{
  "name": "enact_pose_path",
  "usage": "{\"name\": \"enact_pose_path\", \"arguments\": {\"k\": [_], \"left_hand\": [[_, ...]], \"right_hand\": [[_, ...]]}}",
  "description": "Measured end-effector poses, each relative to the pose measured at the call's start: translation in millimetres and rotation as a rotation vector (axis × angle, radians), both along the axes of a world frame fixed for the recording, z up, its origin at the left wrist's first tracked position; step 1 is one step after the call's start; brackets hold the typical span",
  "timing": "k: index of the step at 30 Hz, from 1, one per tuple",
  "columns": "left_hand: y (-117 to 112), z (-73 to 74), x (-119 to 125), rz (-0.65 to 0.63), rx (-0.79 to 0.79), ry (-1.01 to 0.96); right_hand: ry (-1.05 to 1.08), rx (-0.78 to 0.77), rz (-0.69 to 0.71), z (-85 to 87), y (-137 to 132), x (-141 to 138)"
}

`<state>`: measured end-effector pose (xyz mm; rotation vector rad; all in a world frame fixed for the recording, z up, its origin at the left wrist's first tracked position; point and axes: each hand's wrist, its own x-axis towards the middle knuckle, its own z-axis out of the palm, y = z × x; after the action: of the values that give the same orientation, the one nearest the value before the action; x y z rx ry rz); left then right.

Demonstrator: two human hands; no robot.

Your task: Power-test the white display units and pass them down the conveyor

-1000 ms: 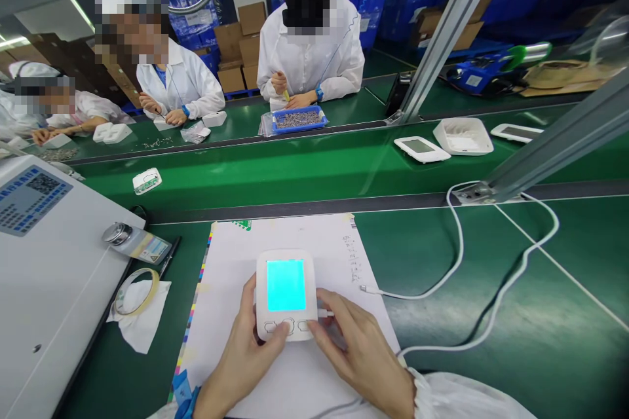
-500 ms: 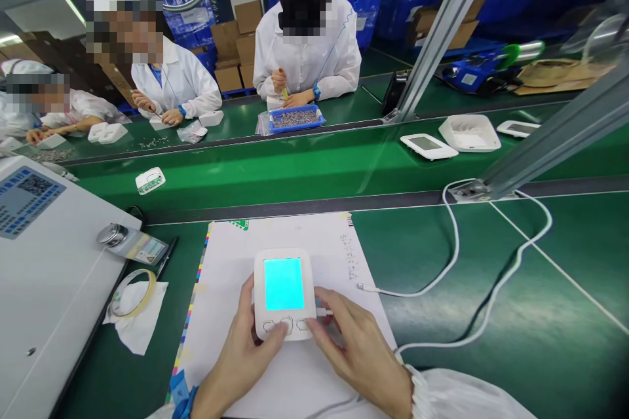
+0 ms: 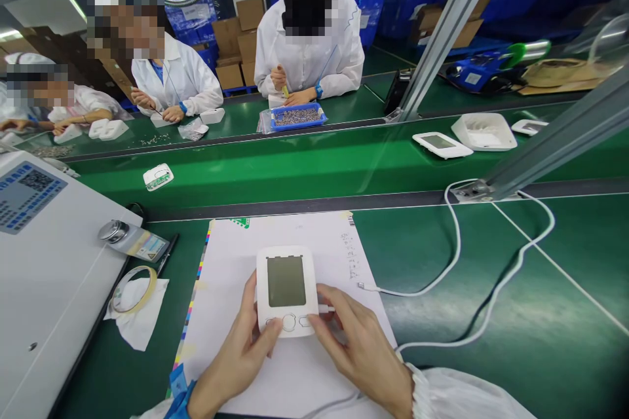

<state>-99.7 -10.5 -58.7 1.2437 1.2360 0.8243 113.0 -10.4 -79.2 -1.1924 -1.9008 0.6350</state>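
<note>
A white handheld device (image 3: 287, 291) with a dark grey screen and three buttons lies on a white paper sheet (image 3: 314, 242). My left hand (image 3: 240, 357) holds its lower left side, thumb on the left button. My right hand (image 3: 361, 350) grips its lower right edge, fingers pinched at a white cable plug (image 3: 327, 308) entering the device's side. That white cable (image 3: 491, 314) runs off to the right across the green mat.
A grey machine (image 3: 44, 262) stands at the left, with a metal-capped bottle (image 3: 130, 239), a tape ring (image 3: 132, 288) on a white cloth. A second loose cable end (image 3: 363, 286) lies on the paper. Device shells (image 3: 484, 131) ride the conveyor; three people in white coats work across it.
The device's screen, lit bright cyan before, is now dark grey. My left thumb has slid off the middle button to the left one. Parts on the conveyor have drifted right.
</note>
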Motion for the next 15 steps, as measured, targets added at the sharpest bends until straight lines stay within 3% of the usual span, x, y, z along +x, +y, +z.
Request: {"name": "enact_pose_path", "arguments": {"k": [5,15], "left_hand": [[-0.7,1.0,-4.8,-0.114,-0.042,-0.006],[0.9,3.6,-2.6,-0.099,-0.006,-0.023]], "right_hand": [[0.002,-0.01,0.007,0.5,0.4,0.4],[-0.007,-0.016,0.011,0.4,-0.3,0.3]]}}
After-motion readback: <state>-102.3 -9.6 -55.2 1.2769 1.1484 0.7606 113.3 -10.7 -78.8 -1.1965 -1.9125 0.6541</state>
